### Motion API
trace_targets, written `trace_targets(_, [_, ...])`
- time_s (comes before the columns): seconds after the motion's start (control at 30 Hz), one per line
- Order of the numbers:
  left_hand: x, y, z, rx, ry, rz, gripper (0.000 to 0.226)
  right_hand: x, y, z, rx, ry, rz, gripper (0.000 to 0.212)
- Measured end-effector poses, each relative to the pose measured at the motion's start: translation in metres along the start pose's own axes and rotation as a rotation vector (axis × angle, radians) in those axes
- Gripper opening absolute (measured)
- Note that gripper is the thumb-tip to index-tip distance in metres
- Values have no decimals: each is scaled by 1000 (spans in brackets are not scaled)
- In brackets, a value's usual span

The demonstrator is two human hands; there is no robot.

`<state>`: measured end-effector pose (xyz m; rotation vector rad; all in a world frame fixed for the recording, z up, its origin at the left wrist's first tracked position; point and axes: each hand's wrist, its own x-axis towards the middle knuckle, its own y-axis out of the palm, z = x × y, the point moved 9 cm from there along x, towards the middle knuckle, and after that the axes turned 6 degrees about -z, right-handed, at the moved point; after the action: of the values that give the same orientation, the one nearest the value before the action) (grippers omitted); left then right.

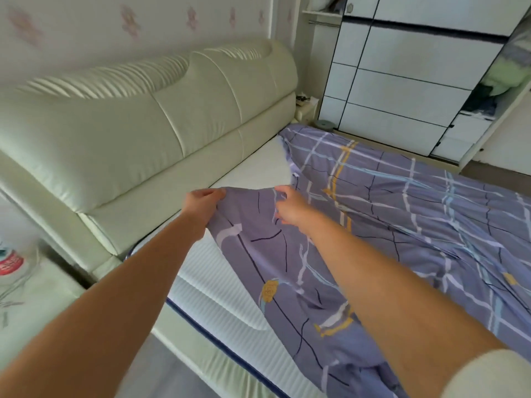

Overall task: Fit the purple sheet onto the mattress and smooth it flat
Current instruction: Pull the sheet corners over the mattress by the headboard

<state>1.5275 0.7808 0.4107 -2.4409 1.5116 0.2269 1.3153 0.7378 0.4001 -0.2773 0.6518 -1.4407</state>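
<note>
The purple sheet (pixel 402 214), patterned with pale blue, white and yellow lines, lies rumpled over most of the white mattress (pixel 218 280). A strip of bare mattress shows along the headboard side and at the near left corner. My left hand (pixel 202 201) grips the sheet's upper edge and holds it lifted off the mattress. A little to its right, my right hand (pixel 288 206) pinches the same edge, fingers curled into the fabric. The sheet hangs in a slack fold between and below both hands.
A padded cream headboard (pixel 138 124) runs along the left. A white nightstand (pixel 31 288) with a red-labelled item stands at the near left. A white wardrobe (pixel 402 81) with dark lines fills the far wall, and a small bedside table (pixel 307 106) sits beside it.
</note>
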Motion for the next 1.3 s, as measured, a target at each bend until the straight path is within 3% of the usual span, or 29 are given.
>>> trace_targets(0.13, [20,-40,-9,35,14,177,13,0,81,82,-94,-240,126,54])
trace_targets(0.23, [26,-56,-11,73,21,318,23,0,127,114,-206,-365,185,33])
trace_targets(0.3, [33,-71,-13,34,20,314,28,6,141,115,-365,-393,206,21])
trace_targets(0.47, [49,-110,-15,-3,-46,178,11,46,141,91,-616,-314,181,23])
trace_targets(0.67, [71,-132,-7,75,-101,102,11,69,133,130,-464,-430,58,23])
trace_targets(0.93, [124,-173,14,447,-14,-70,26,73,178,171,-335,-566,96,9])
trace_targets(1.1, [169,-202,23,613,44,-42,13,78,226,204,-355,-616,145,13])
trace_targets(1.3, [228,-261,16,694,72,18,32,93,298,252,-388,-579,202,13])
